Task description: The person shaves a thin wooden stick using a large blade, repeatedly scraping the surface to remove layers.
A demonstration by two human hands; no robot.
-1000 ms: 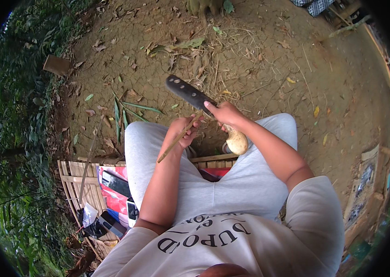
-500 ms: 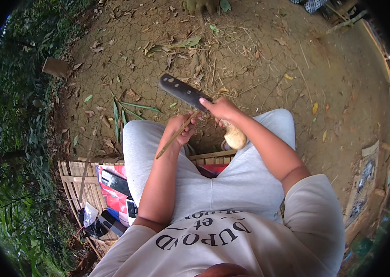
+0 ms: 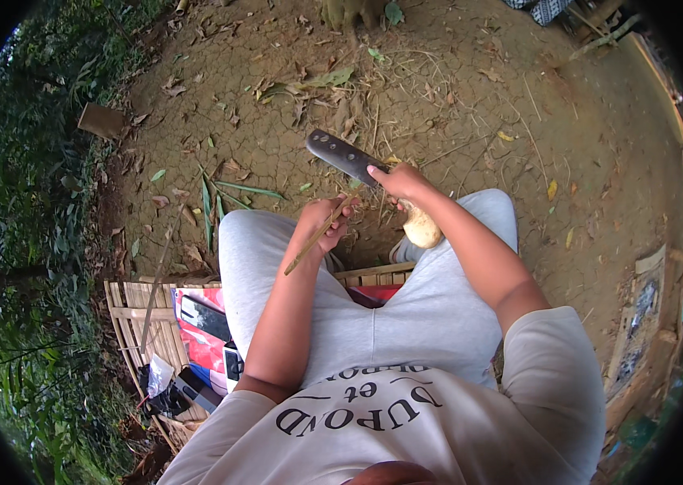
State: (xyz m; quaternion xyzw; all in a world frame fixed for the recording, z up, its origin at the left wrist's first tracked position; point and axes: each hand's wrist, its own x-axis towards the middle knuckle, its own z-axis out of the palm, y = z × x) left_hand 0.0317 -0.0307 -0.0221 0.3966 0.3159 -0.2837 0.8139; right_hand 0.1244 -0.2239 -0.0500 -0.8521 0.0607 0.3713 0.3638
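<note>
The right hand (image 3: 403,184) is closed around the pale handle of a broad, dark metal knife (image 3: 341,155), the thumb laid along the base of the blade; I take this knife as the landmark. Its blade, marked with several round spots, points away from the wearer and to the left, while the bulbous handle end rests near the right thigh. The left hand (image 3: 327,222), just left of and nearer the wearer than the knife, grips a thin, straight brown stick (image 3: 309,245) between curled fingers. The stick slants, its far end beside the blade; from my viewpoint I cannot tell whether the two touch.

Nearer the wearer than the knife I note light grey cloth trousers (image 3: 357,331), then a whitish T-shirt (image 3: 454,420) with dark lettering. Left of the knife and toward the wearer lies a bamboo-slat bench (image 3: 143,299) bearing a red-and-white sheet (image 3: 198,346), a dark, flat rectangular device (image 3: 205,318) and a crumpled white plastic piece (image 3: 159,376). Directly left of the knife, long narrow green leaves (image 3: 252,191) lie on cracked brown earth (image 3: 236,61). Farther left I see a flat brown block (image 3: 101,121) beside dense green foliage (image 3: 10,242).
</note>
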